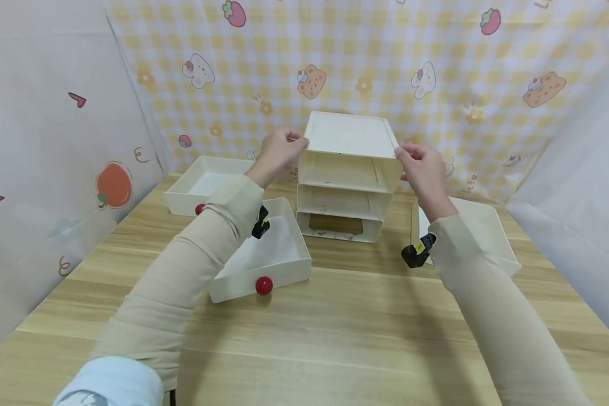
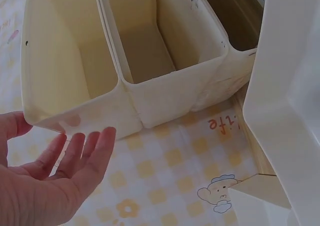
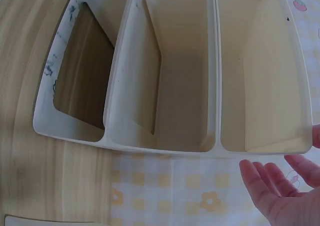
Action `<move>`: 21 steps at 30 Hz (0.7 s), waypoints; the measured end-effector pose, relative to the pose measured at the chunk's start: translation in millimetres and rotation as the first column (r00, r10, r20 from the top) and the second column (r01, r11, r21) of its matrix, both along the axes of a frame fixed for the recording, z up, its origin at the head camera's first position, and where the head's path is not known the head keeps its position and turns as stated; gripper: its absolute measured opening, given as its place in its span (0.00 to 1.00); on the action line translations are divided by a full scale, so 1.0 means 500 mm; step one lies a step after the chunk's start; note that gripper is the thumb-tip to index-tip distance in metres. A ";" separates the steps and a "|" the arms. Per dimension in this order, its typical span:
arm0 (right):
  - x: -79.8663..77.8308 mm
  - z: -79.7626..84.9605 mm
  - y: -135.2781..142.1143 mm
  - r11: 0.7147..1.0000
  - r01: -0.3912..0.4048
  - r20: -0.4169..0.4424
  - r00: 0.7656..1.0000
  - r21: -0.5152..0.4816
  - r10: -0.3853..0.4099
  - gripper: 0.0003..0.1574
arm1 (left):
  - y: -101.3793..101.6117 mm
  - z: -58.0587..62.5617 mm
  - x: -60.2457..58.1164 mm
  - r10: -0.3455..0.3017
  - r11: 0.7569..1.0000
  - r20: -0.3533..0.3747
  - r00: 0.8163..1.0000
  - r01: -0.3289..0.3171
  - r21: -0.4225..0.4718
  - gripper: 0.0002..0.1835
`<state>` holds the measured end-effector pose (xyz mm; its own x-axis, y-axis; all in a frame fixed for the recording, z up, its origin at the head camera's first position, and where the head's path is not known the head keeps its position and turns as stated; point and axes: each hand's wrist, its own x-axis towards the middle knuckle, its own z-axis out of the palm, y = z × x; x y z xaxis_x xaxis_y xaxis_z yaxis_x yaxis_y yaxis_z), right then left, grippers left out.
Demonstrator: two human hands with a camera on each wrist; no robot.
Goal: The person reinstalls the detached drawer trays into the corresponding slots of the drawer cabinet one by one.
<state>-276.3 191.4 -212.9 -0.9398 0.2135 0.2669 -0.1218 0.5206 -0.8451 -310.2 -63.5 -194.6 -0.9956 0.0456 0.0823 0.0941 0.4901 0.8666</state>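
A white three-tier drawer cabinet [image 1: 352, 132] stands at the back of the table, its openings facing me and holding no drawers. My left hand [image 1: 279, 149] is at its upper left front corner, thumb on the top edge and fingers against the side. The right hand [image 1: 423, 169] pinches the opposite upper corner between thumb and index finger. Both wrist views show the cabinet's hollow compartments [image 2: 150, 35], with the other fingers of the left hand [image 2: 55, 186] and right hand [image 3: 285, 186] loosely bent beside it.
A white drawer with a red knob [image 1: 264, 286] lies in front of the cabinet to the left. Behind it is another white drawer [image 1: 182, 204], also red-knobbed. A third white drawer [image 1: 487, 225] lies to the right. A patterned cloth [image 1: 365, 56] hangs behind the wooden table [image 1: 335, 338].
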 end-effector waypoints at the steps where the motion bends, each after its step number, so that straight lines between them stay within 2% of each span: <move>1: -0.002 0.000 0.000 1.000 0.000 0.003 1.000 -0.013 0.000 0.29 | 0.000 -0.001 -0.001 0.000 1.000 0.003 1.000 0.000 0.016 0.19; 5: -0.006 0.001 -0.001 0.998 0.007 0.029 1.000 -0.068 -0.005 0.28 | -0.001 -0.003 -0.003 -0.007 0.997 0.015 1.000 0.006 0.083 0.18; 9: -0.011 0.005 -0.002 0.993 0.012 0.045 0.999 -0.116 -0.007 0.24 | 0.001 -0.004 -0.005 -0.011 0.995 0.011 1.000 0.010 0.102 0.18; 14: -0.013 0.005 0.000 0.990 0.017 0.055 0.998 -0.141 -0.010 0.17 | 0.004 -0.006 -0.006 -0.010 0.997 -0.015 1.000 0.011 0.077 0.17; 21: -0.014 0.008 0.004 0.989 0.001 0.072 0.997 -0.151 0.010 0.13 | 0.006 -0.007 -0.007 0.004 0.999 -0.027 1.000 -0.002 0.043 0.16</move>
<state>-283.2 193.3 -209.1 -0.9564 0.2418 0.1638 -0.0600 0.3862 -0.9205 -313.5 -60.4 -197.9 -0.9931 0.0385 0.1106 0.1160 0.4529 0.8840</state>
